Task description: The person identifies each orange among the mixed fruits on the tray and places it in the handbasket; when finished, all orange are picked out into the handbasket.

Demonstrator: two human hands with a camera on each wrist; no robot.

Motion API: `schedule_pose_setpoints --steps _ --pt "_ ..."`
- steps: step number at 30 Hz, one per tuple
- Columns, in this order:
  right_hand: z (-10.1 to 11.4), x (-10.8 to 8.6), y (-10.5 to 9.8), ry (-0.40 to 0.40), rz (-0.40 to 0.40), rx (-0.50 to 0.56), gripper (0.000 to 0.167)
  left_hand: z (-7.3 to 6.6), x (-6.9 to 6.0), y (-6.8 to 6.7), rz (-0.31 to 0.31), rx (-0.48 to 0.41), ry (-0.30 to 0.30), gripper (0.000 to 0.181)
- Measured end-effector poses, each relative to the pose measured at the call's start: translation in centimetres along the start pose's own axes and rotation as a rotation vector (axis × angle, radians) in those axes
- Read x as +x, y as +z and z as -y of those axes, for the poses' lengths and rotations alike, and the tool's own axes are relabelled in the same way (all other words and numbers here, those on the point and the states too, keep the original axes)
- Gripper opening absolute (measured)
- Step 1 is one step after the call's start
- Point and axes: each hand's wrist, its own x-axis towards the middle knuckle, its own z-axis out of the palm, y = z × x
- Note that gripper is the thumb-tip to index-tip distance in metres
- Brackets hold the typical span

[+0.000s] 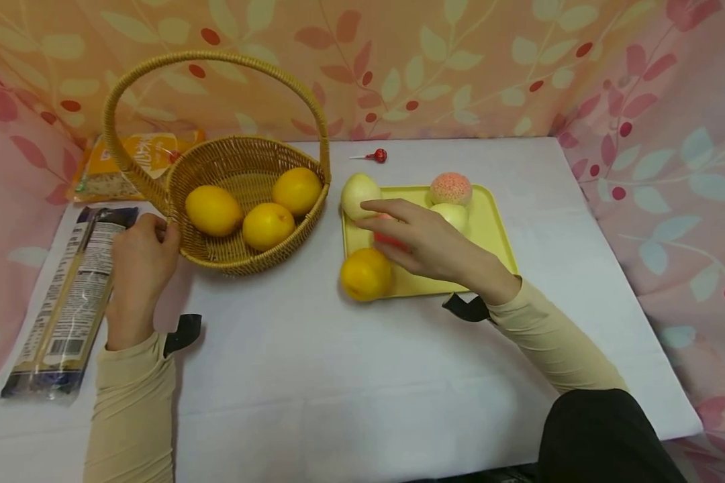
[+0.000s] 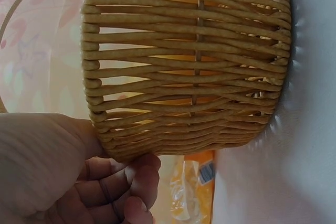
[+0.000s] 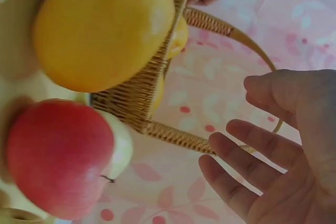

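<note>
My left hand (image 1: 141, 272) pinches the rim of a wicker basket (image 1: 229, 265) at its left side. In the left wrist view, thumb and fingers close around the woven edge. Inside the basket lie three yellow lemon-like fruits (image 1: 214, 210). Over a yellow tray (image 1: 495, 231), my right hand (image 1: 429, 245) hovers with relaxed, spread fingers, holding nothing. Beneath it is a red apple (image 3: 60, 158), mostly hidden in the head view. Another yellow fruit (image 1: 366, 274) sits at the tray's front left corner, and a pale green fruit (image 1: 360, 194) at its back left.
A second pale fruit (image 1: 453, 216) and a pink speckled ball (image 1: 451, 188) are on the tray's far side. Behind the tray lies a red lollipop (image 1: 378, 155). A long clear-and-dark package (image 1: 75, 295) and an orange bag (image 1: 111, 168) are at the left.
</note>
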Motion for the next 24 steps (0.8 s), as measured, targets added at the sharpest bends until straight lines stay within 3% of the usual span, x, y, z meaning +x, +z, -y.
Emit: schedule_pose_setpoints --steps 5,13,24 --pt "-0.1 -1.4 1.2 -0.013 -0.001 -0.001 0.045 0.0 0.0 -0.1 -0.009 0.002 0.002 0.038" --pt "0.7 -3.1 3.8 -0.078 0.126 -0.103 0.066 0.0 0.1 -0.2 -0.007 -0.005 0.007 0.039" --pt "1.4 -3.5 5.4 -0.078 0.203 -0.174 0.068 0.0 -0.1 -0.2 0.008 -0.009 -0.005 0.04"
